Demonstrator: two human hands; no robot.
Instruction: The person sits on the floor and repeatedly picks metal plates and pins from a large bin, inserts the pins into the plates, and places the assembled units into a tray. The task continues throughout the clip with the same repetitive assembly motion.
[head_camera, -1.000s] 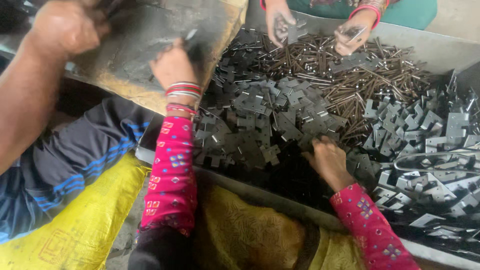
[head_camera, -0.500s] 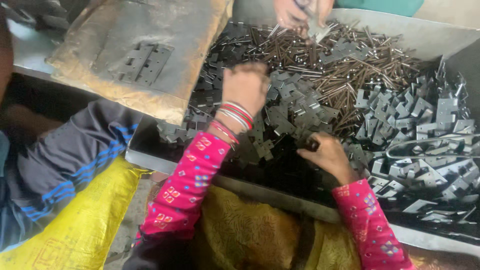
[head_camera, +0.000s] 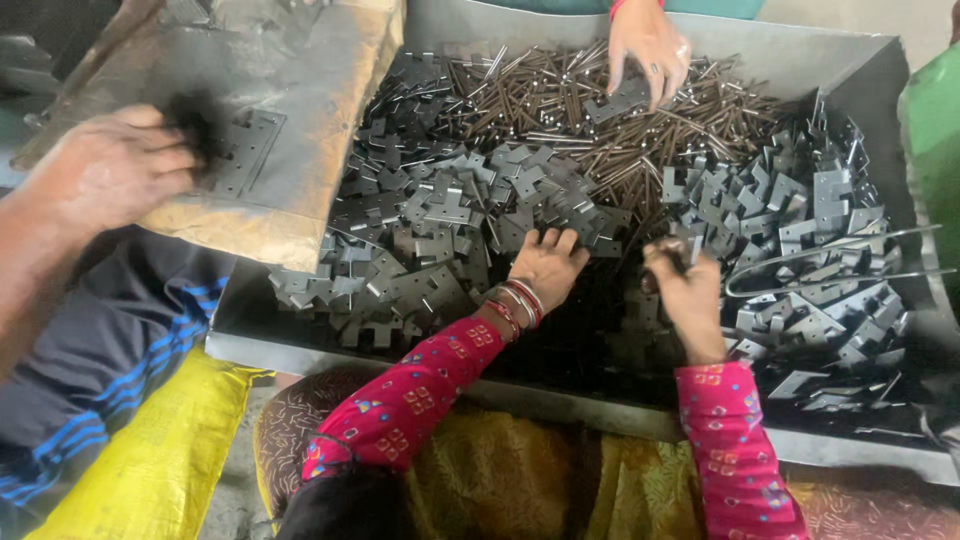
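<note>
Grey metal tray (head_camera: 860, 80) heaped with dark hinge plates (head_camera: 450, 220) and pins (head_camera: 600, 110) at 12 o'clock, left hand (head_camera: 548, 265) fingers spread on plates, right hand (head_camera: 685, 290) fingers curled around a dark piece.

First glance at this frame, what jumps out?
A big grey metal tray heaped with dark flat notched metal plates, and a pile of thin metal pins toward its far side. The person's left hand spreads on the plates mid-tray, the right hand curls beside it. A co-worker's hand reaches in from the far edge, another's hand rests on a worn board at left.
</note>
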